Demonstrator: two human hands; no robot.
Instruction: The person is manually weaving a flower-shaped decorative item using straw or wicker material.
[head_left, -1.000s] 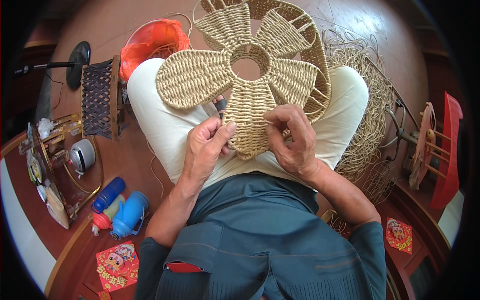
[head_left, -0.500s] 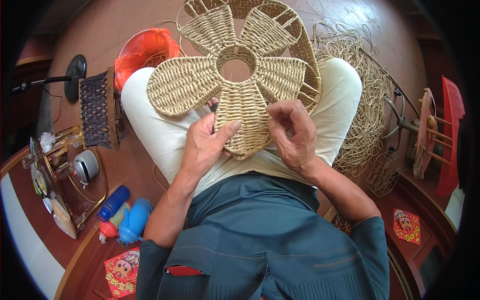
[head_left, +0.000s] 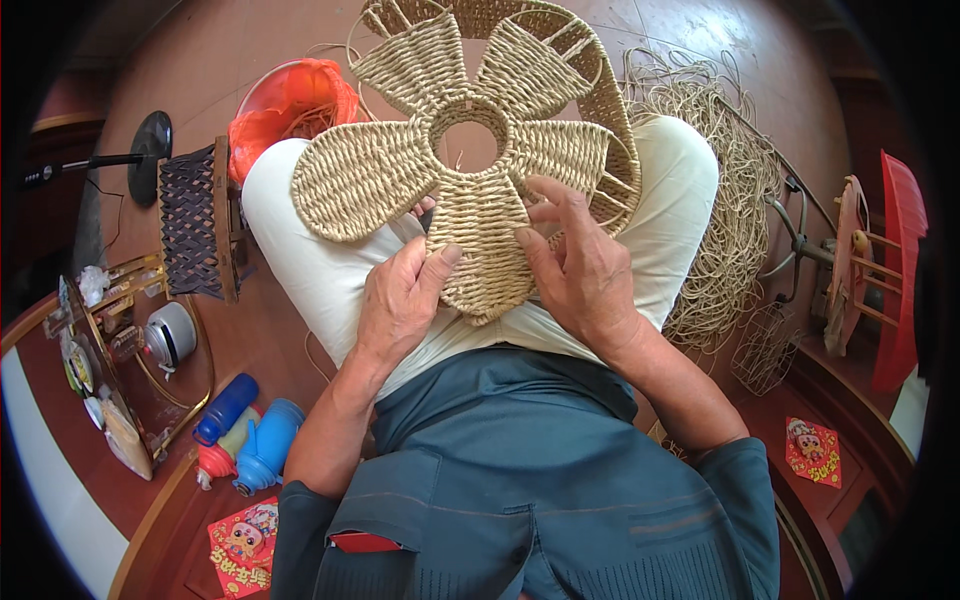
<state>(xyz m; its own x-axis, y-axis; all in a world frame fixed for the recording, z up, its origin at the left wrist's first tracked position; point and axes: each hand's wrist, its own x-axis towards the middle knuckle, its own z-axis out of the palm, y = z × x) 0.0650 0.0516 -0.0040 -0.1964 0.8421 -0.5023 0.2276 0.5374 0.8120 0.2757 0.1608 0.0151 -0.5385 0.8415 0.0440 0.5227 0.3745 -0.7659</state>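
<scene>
A flower-shaped woven panel (head_left: pixel 367 170) of tan straw cord lies over my lap, with broad petals around an open centre ring. A curved woven band (head_left: pixel 625 120) stands behind it, joined by bare frame rods on the right. My left hand (head_left: pixel 400 300) grips the nearest petal at its left edge, thumb on top and fingers hidden below. At that petal's right edge is my right hand (head_left: pixel 585 265). Its thumb touches the edge, and its index finger stretches toward the gap between two petals, apart from the thumb. No strand can be made out between them.
A big heap of loose cord (head_left: pixel 715 220) spreads on the floor at right. At left are a red-lined bucket (head_left: pixel 290 105), a dark woven stool (head_left: pixel 190 215) and a blue bottle (head_left: pixel 228 405). A red chair-like piece (head_left: pixel 903 270) stands far right.
My right index finger has stretched out toward the petal gap, and the thumb has shifted onto the edge. My left hand has slid slightly left and down the petal. The panel has tilted slightly.
</scene>
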